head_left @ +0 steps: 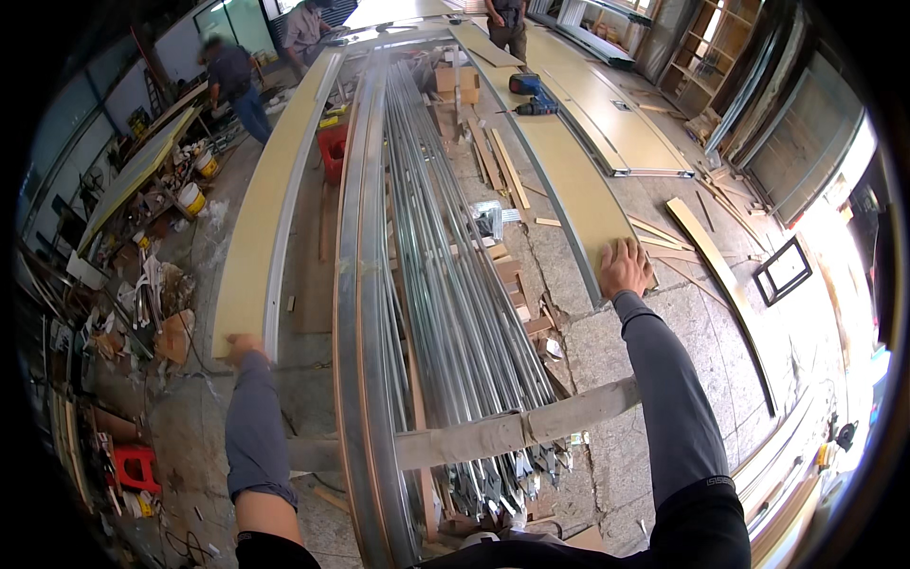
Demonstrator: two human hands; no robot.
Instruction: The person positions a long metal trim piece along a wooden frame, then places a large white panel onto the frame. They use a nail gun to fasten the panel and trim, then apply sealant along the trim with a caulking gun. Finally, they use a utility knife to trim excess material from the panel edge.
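A long pale-yellow door-frame-like panel [277,180] with a metal edge runs away from me on the left. My left hand [245,347] is closed over its near end, its fingertips partly hidden. To the right lies a second yellow panel [559,175], also edged in metal. On the near end of that one rests my right hand [626,267], fingers spread over the top face. A blue-and-black cordless drill [536,106] lies on the right panel, farther off, beside another blue-and-black power tool [524,84]. Between the panels is a bundle of thin metal tubes [441,256].
Long metal channels [362,284] lie left of the tubes, above a wrapped crossbar [521,424]. A red stool [332,152] stands between the panels. Wide yellow door panels [607,114] lie at right. Several people work at the back. Scraps and a black frame [784,270] litter the floor.
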